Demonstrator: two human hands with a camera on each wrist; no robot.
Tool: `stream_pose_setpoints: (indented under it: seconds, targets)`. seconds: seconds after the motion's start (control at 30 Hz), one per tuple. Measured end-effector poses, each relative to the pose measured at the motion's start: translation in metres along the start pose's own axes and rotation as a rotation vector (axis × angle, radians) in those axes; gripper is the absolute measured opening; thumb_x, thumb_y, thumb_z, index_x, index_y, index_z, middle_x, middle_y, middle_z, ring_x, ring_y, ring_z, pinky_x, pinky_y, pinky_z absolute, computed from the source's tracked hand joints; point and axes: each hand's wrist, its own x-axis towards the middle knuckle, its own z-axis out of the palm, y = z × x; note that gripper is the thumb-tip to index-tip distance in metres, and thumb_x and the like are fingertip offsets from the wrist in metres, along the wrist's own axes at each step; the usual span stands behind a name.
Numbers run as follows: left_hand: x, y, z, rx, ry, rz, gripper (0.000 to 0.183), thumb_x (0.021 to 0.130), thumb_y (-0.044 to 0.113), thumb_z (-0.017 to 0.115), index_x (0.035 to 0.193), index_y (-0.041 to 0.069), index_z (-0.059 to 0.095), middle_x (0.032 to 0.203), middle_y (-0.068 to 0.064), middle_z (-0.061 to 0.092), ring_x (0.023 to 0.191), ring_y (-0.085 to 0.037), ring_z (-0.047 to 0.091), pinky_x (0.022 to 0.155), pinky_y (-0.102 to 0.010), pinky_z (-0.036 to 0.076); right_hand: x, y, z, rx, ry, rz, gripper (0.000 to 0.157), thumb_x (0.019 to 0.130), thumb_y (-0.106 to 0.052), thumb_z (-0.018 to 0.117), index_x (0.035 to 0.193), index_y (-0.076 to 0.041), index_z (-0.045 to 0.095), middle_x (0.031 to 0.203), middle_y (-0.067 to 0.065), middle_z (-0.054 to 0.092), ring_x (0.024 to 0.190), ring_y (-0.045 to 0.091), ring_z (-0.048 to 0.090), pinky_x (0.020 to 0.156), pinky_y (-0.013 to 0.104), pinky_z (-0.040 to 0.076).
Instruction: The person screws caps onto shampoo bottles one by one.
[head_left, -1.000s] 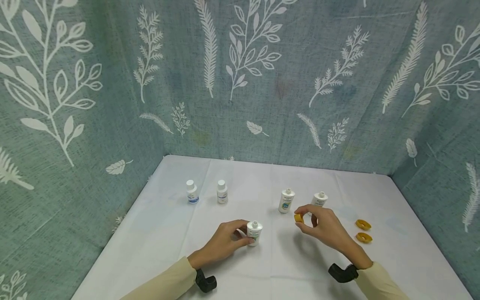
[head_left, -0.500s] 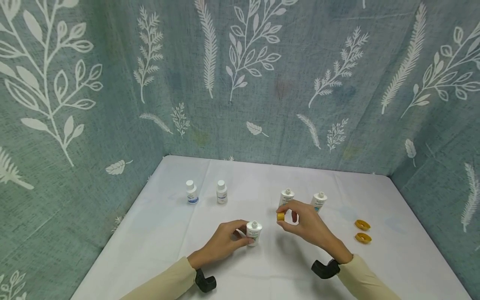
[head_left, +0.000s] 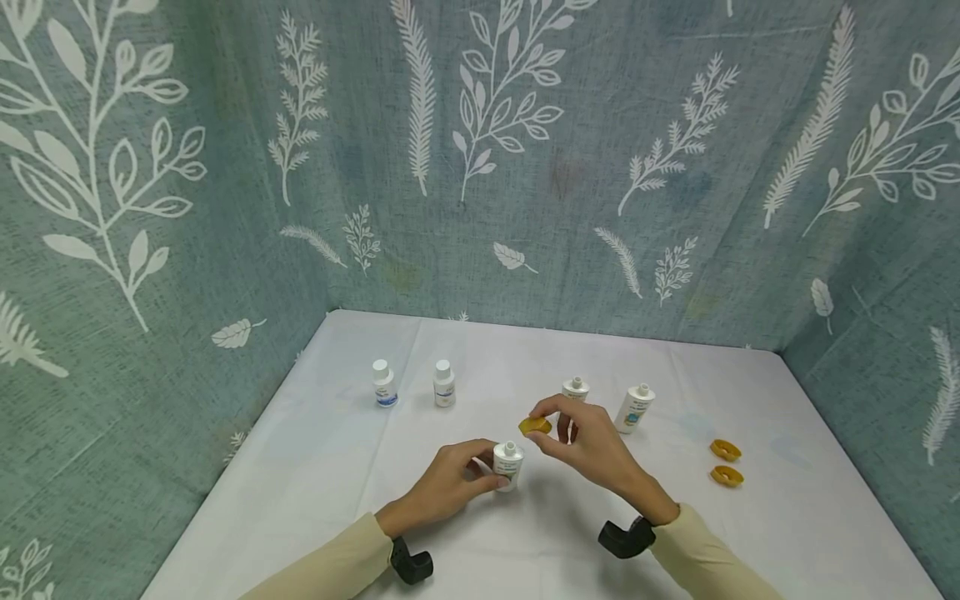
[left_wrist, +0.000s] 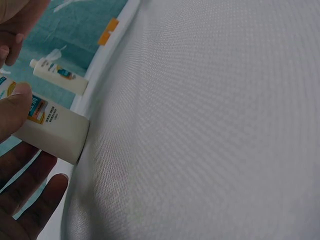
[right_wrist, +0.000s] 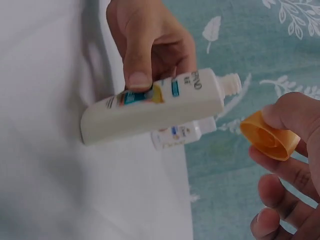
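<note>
My left hand (head_left: 444,485) grips a white bottle (head_left: 507,467) between thumb and fingers as it stands upright on the table. The bottle's threaded neck is bare, plain to see in the right wrist view. My right hand (head_left: 583,440) pinches an oval orange cap (right_wrist: 270,136) by its sides, its hollow underside showing. The cap hovers a short way from the bottle neck, apart from it. Behind the right hand stands another uncapped white bottle (head_left: 575,388), partly hidden. A third uncapped bottle (head_left: 635,408) is just to its right.
Two orange caps (head_left: 725,450) lie on the right part of the white-covered table (head_left: 810,517). Two smaller bottles with white caps (head_left: 444,385) stand at the back left. A patterned green curtain (head_left: 525,275) encloses the table's back and sides.
My right hand has moved left with the orange cap, from in front of the rightmost bottle to near the held bottle's neck, and the cap has turned. The left hand has stayed put.
</note>
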Motion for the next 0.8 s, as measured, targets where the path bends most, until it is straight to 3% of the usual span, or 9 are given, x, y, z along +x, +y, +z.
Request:
stream_pose_setpoints:
  seconds: [0.23, 0.8]
  targets:
    - [0.000, 0.000, 0.000, -0.004, -0.006, -0.005, 0.036, 0.093, 0.028, 0.079, 0.126, 0.018, 0.067, 0.112, 0.007, 0.072, 0.096, -0.009, 0.070, 0.079, -0.027, 0.060, 0.001, -0.009, 0.008, 0.054, -0.049, 0.045, 0.026, 0.094, -0.028, 0.079, 0.119, -0.029, 0.073, 0.108, -0.017, 0.072, 0.064, 0.005, 0.056, 0.049, 0.025, 0.047]
    - [0.000, -0.001, 0.000, 0.006, -0.002, 0.002, 0.037, 0.093, 0.030, 0.078, 0.127, 0.019, 0.067, 0.112, 0.006, 0.072, 0.097, -0.008, 0.069, 0.080, -0.027, 0.060, 0.000, -0.011, 0.024, 0.063, -0.067, 0.008, 0.025, 0.093, -0.029, 0.080, 0.117, -0.028, 0.075, 0.105, -0.018, 0.071, 0.066, 0.004, 0.054, 0.051, 0.023, 0.046]
